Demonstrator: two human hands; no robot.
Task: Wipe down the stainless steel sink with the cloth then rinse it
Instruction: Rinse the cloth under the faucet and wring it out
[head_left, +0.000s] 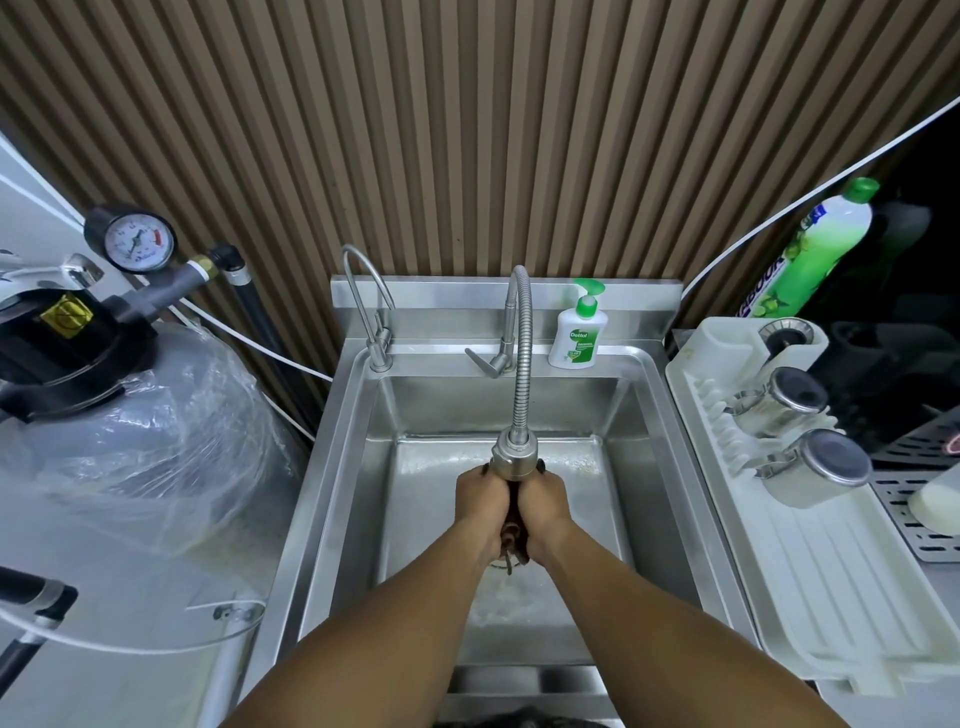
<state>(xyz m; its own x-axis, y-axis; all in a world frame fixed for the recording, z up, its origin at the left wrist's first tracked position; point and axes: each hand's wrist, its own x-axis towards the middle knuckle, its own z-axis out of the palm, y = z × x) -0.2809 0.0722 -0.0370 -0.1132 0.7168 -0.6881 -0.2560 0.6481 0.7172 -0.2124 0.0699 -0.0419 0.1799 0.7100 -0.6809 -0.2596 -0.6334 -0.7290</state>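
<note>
My left hand (480, 501) and right hand (544, 501), fingers clenched, grip the dark brown cloth (515, 522) between them beneath the ribbed steel spray tap (521, 374), over the stainless steel sink (634, 467). I'm likely wringing it out; the next move needs a firm twist.

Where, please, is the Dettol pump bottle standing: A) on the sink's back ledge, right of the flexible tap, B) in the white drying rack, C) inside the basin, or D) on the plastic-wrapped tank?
A: the Dettol pump bottle stands upright on the sink's back ledge, just right of the flexible tap.
</note>
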